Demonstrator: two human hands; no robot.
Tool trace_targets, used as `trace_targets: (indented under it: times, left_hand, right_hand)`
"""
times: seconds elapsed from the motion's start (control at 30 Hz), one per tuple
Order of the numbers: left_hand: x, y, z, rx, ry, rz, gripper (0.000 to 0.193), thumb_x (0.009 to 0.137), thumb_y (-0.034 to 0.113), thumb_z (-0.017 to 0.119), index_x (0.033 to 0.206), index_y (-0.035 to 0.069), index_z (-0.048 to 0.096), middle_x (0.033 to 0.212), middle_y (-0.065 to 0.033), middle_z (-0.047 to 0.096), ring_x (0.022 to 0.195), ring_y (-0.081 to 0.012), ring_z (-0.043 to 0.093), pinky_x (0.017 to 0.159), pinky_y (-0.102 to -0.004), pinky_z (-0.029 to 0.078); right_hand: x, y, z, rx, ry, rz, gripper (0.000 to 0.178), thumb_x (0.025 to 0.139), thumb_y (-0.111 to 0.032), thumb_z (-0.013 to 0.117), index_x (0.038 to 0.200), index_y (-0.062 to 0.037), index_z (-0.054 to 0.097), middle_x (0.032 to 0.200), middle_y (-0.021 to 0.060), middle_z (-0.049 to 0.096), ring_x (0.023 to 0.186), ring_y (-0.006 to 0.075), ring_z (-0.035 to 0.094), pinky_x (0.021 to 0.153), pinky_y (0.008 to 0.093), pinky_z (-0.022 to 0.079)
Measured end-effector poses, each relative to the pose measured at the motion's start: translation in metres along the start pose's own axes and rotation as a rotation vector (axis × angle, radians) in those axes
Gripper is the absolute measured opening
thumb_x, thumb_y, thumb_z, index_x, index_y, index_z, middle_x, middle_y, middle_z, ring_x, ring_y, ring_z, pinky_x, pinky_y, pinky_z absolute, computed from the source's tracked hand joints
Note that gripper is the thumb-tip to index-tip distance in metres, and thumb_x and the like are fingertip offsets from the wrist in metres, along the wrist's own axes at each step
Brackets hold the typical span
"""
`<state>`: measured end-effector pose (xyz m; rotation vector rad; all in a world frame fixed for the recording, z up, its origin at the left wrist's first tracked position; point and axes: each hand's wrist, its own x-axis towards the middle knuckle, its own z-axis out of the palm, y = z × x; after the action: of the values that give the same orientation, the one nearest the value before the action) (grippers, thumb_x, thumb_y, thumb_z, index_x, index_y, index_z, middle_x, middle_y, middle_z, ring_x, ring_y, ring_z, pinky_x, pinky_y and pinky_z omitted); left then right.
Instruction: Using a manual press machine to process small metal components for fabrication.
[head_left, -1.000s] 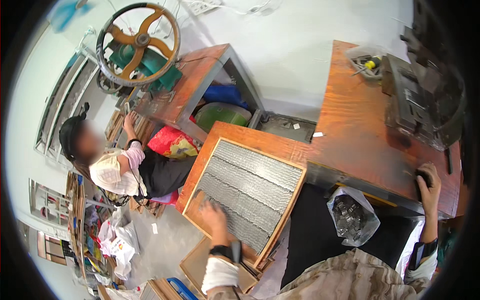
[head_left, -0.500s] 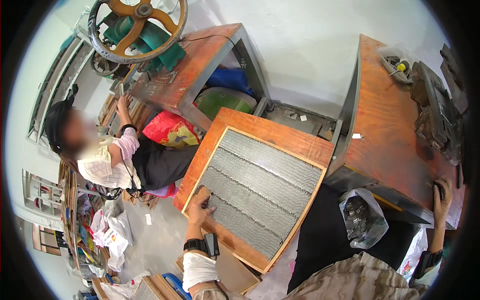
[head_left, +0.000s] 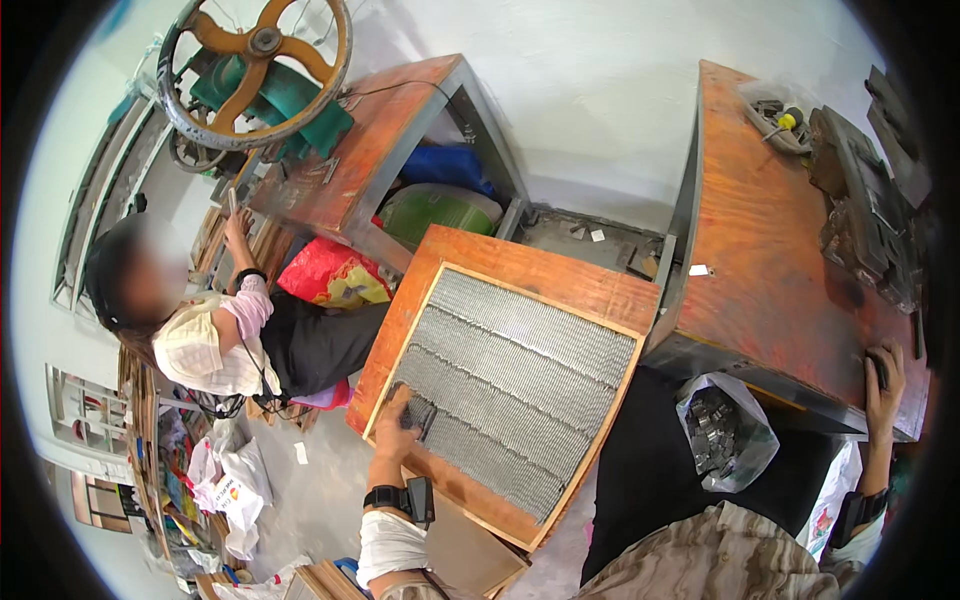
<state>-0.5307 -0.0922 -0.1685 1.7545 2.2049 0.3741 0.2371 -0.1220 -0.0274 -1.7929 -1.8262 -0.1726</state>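
A shallow wood-rimmed tray (head_left: 535, 283) is filled with tightly packed rows of thin grey metal pieces (head_left: 520, 375). My left hand (head_left: 396, 425) is at the tray's left side, fingers closed around a short row of dark metal pieces (head_left: 422, 414). Whether those pieces touch the tray's rows cannot be made out. Far to the right, my right hand (head_left: 884, 388) rests at the front edge of the right-hand bench (head_left: 760, 260), curled around a small dark object (head_left: 878, 373) of unclear kind. A clear plastic bag (head_left: 745, 470) on my lap contains loose metal pieces (head_left: 712, 430).
Under the tray is an orange-brown board (head_left: 410, 300). On the right bench stand a dark metal device (head_left: 855, 200) and a bagged bowl of parts (head_left: 778, 125). At left a co-worker (head_left: 215, 340) sits near a press with a large handwheel (head_left: 264, 42). White bags (head_left: 235, 490) lie on the floor.
My left hand has turned slightly, and the dark row of metal pieces now shows beside its fingers. My right hand stays at the bench edge. The whole view has shifted a little.
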Motion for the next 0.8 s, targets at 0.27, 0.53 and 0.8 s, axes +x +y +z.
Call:
trace_targets:
  times: [0.27,0.53,0.8]
  left_hand:
    - [0.001,0.011,-0.006,-0.224,0.070,-0.400,0.035,0.060,0.013,0.066,0.088,-0.008,0.065,0.070,-0.0095,0.064,0.062,-0.0181,0.061,0.057,-0.0313,0.049]
    - [0.015,0.198,-0.063,-0.897,-0.010,-0.173,0.027,0.063,-0.005,0.058,0.089,-0.015,0.060,0.076,-0.0123,0.062,0.061,-0.0149,0.058,0.057,-0.0263,0.047]
    - [0.032,0.586,-0.065,-0.653,-0.326,0.580,0.036,0.062,0.013,0.068,0.089,-0.010,0.064,0.075,-0.0142,0.066,0.067,-0.0147,0.061,0.062,-0.0288,0.049]
  right_hand:
    - [0.008,-0.024,-0.013,-0.036,0.092,-0.075,0.015,0.072,0.000,0.062,0.086,0.0011,0.058,0.096,0.0166,0.053,0.091,0.0322,0.053,0.081,0.0361,0.042]
    - [0.025,-0.052,-0.014,0.068,0.109,-0.118,0.019,0.065,-0.008,0.071,0.081,-0.0024,0.062,0.089,0.0135,0.059,0.084,0.0318,0.056,0.074,0.0400,0.048]
    - [0.018,-0.042,-0.023,0.113,0.163,-0.111,0.017,0.068,-0.011,0.070,0.082,-0.0046,0.063,0.089,0.0102,0.059,0.083,0.0290,0.056,0.073,0.0371,0.048]
